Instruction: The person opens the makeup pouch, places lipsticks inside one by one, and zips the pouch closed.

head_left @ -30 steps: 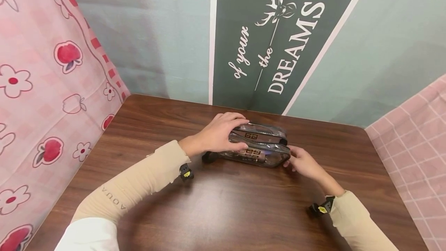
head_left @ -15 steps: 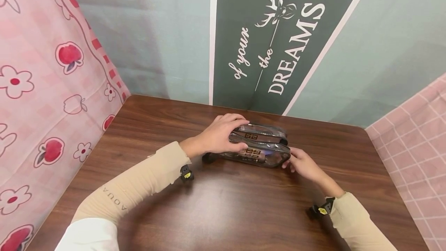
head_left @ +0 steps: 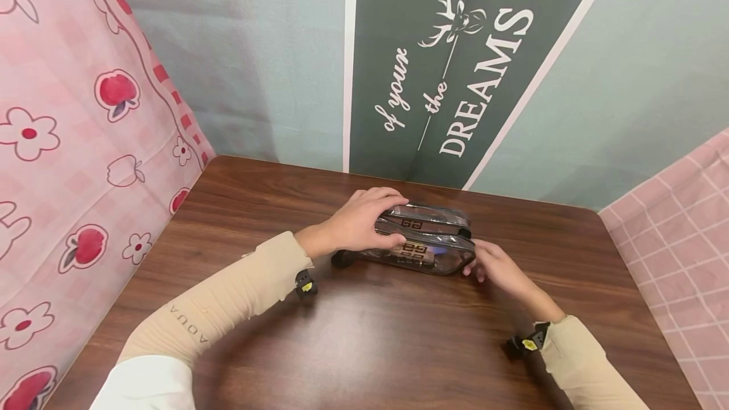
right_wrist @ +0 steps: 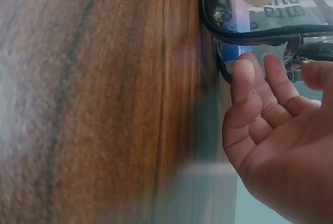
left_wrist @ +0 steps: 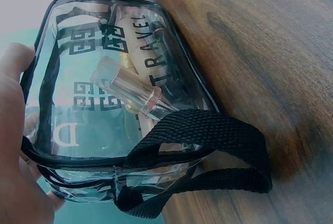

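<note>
A clear toiletry bag (head_left: 447, 259) with black piping and zips stands on the table before me. My left hand (head_left: 360, 220) grips its top left part, thumb on the near side and fingers over the far side. At the right end, my right hand (head_left: 498, 269) has curled fingers; in the right wrist view its thumb and forefinger meet at a small metal zipper pull (right_wrist: 300, 62). Through the plastic show a clear-capped tube (left_wrist: 127, 84), a beige item (left_wrist: 139, 47) and something blue (right_wrist: 235, 51). A black strap loop (left_wrist: 208, 130) sticks out at the left end.
The brown wooden table (head_left: 342, 334) has a back edge just behind the bag. A grey-green cloth with lettering (head_left: 478, 81) hangs behind it. Pink patterned cloth (head_left: 85, 207) hangs at the left, and pink checked cloth (head_left: 678, 258) at the right.
Both hands and the bag keep nearly the same place. The right hand's fingers shift only slightly, and the head view drifts a little.
</note>
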A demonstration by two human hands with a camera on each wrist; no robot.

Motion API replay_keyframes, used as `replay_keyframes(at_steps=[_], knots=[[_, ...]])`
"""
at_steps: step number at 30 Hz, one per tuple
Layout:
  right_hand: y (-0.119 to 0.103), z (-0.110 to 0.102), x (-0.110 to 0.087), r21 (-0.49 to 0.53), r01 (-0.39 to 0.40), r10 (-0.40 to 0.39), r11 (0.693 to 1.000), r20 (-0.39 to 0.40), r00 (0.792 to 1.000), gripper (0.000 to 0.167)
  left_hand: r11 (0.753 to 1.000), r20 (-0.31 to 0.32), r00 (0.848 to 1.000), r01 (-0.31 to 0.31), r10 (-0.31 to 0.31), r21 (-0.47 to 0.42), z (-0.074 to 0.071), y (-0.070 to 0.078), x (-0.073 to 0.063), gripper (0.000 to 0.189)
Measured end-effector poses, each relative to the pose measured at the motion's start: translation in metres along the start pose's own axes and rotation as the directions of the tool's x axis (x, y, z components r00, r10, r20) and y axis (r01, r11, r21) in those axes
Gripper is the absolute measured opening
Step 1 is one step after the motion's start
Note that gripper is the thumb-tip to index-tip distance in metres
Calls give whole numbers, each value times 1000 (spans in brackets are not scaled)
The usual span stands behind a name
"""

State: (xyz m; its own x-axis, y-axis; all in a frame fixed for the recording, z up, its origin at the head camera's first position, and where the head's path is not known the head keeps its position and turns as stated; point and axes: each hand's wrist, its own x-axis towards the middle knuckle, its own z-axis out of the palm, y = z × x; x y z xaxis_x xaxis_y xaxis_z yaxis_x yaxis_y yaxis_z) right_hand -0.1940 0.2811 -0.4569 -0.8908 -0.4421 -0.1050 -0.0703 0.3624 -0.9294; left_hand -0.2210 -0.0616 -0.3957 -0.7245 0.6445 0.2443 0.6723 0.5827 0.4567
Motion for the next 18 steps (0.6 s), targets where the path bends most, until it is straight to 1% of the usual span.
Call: replay_keyframes(at_steps=[4,10,16,18], knots=[[-1,0,0,-3,3,-3,1000,7,1000,47,1000,-4,1000,-1,2,6,0,0,0,70],[-1,-2,1,-8,-18,18,1000,0,1000,47,1000,-8,1000,-1,1,3,1,0,1,70],[-3,-3,0,10,-32,32,999,27,999,47,1000,-9,1000,5,-5,9,1,-1,1,70],[-4,-3,0,5,-36,36,999,25,999,47,1000,-9,1000,5,-5,9,1,-1,1,70]])
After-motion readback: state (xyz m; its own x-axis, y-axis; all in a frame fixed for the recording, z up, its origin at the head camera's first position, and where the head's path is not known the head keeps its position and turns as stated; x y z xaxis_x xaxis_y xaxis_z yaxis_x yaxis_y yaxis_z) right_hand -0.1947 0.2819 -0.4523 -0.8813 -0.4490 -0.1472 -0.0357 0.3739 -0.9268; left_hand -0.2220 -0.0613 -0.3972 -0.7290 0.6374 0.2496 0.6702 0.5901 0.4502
